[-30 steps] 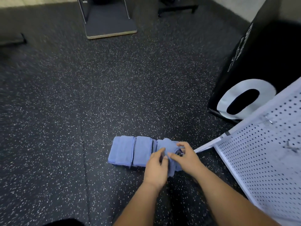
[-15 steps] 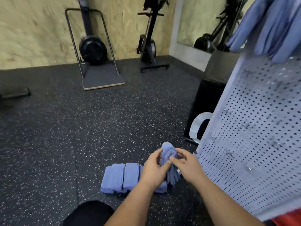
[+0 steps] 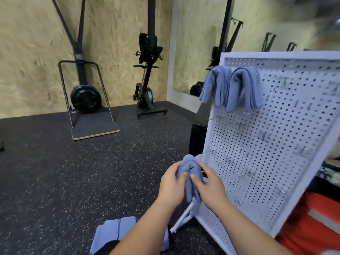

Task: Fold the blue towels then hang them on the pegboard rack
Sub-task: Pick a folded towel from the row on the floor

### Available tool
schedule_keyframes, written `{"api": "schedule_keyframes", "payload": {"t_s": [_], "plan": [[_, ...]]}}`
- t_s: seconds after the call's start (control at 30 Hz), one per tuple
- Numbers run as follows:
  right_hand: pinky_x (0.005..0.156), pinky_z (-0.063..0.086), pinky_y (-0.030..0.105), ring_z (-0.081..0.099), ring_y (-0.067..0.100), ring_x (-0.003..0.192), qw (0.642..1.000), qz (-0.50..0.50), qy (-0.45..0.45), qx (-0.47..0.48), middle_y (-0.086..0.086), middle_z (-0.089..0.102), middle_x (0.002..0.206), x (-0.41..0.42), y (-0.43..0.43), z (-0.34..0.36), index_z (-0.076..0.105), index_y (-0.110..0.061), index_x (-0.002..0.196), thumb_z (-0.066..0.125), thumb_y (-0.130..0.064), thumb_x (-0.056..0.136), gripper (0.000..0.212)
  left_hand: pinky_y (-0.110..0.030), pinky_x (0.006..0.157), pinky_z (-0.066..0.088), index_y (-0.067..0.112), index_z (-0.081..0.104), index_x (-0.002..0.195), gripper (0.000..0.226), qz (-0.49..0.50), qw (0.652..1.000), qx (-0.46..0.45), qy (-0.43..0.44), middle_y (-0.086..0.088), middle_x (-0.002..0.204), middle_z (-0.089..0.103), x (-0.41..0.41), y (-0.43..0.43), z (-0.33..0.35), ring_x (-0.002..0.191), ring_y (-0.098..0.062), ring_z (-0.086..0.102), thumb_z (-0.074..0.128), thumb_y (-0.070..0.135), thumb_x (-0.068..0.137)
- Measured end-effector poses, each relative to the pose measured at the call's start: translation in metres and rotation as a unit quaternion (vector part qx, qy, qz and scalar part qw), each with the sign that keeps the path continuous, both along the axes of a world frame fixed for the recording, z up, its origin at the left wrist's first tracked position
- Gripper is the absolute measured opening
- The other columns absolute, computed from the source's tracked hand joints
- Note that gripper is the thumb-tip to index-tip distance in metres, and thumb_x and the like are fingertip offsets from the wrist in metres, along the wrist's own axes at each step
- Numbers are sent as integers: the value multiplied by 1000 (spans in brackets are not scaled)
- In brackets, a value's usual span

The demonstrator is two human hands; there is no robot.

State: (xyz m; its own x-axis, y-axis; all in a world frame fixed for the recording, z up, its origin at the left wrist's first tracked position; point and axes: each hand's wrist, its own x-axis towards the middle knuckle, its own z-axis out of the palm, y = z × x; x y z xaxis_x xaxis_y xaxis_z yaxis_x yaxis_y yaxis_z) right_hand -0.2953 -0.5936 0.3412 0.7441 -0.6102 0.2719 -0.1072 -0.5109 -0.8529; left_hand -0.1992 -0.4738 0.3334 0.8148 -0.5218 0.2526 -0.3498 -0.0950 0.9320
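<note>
Fingers [image 3: 184,174] of left hand [image 3: 172,186] and right hand [image 3: 211,186] grasp one folded blue towel [image 3: 189,168], now lifted off the floor [image 3: 73,181] toward the pegboard rack [image 3: 266,144] for hanging.

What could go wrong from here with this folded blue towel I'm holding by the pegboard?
The folded towel is only pinched between the left hand and right hand, so its fold may slip open. The hung towels crowd the top corner of the pegboard rack; brushing them might knock one off.
</note>
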Motion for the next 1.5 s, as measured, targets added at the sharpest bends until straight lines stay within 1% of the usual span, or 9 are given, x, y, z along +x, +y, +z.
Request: {"api": "schedule_keyframes", "payload": {"t_s": [0.1, 0.2, 0.33, 0.5, 0.63, 0.8, 0.93, 1.3, 1.5], "plan": [[94, 46, 11, 58, -16, 113, 998, -41, -36, -28, -29, 64, 128, -16, -6, 31, 59, -54, 133, 63, -31, 105, 36, -8, 87, 47, 52, 63, 116, 33, -26, 999, -30, -18, 22, 118, 71, -10, -14, 36, 108, 11, 64, 60, 21, 103], [81, 47, 13, 64, -3, 104, 989, -109, -61, -78, -27, 68, 118, -32, -15, 66, 61, -50, 134, 57, -34, 107, 31, -15, 92, 51, 47, 63, 122, 26, -57, 996, -52, -36, 21, 120, 70, -19, -30, 73, 109, 8, 64, 58, 27, 106], [82, 52, 35, 69, 15, 98, 967, -201, -120, -104, -13, 74, 109, -48, -26, 107, 63, -38, 137, 55, -35, 107, 31, -4, 78, 45, 47, 60, 119, 21, -88, 991, -78, -69, 26, 112, 67, -37, -52, 123, 101, 16, 62, 55, 28, 109], [82, 50, 36, 68, 18, 95, 935, -267, -190, -137, -9, 75, 107, -66, -38, 155, 66, -34, 129, 56, -29, 107, 25, -32, 96, 53, 36, 66, 127, 22, -83, 979, -115, -145, 13, 121, 68, -51, -80, 169, 113, -5, 63, 53, 35, 109], [89, 54, 38, 67, 15, 101, 915, -292, -237, -146, -12, 74, 115, -76, -47, 194, 65, -33, 131, 55, -30, 107, 27, -28, 92, 50, 29, 67, 129, 27, -93, 960, -148, -217, 10, 122, 67, -59, -100, 208, 114, -8, 61, 48, 34, 110], [89, 53, 34, 67, 12, 100, 899, -296, -281, -161, -14, 74, 114, -76, -60, 236, 67, -32, 130, 56, -32, 106, 26, -26, 95, 49, 35, 62, 134, 29, -102, 960, -180, -188, 17, 123, 69, -63, -122, 249, 115, -2, 62, 43, 38, 111], [88, 55, 37, 67, 11, 100, 898, -304, -273, -164, -16, 73, 112, -68, -78, 253, 66, -35, 128, 54, -32, 106, 26, -21, 88, 46, 34, 62, 136, 31, -95, 966, -174, -168, 14, 121, 69, -58, -141, 270, 112, -4, 62, 42, 37, 112], [96, 54, 39, 66, 21, 114, 887, -360, -239, -162, -7, 72, 127, -47, -136, 244, 65, -28, 136, 53, -26, 107, 32, -35, 95, 49, 27, 67, 129, 29, -85, 980, -119, -138, 4, 115, 72, -44, -196, 269, 110, -19, 65, 45, 31, 111], [102, 51, 39, 65, 22, 120, 884, -365, -234, -173, -5, 70, 135, -41, -148, 236, 65, -27, 140, 55, -25, 106, 36, -33, 73, 42, 22, 61, 93, 22, -102, 985, -93, -107, 4, 82, 63, -43, -220, 255, 78, -18, 58, 47, 25, 110]]}}
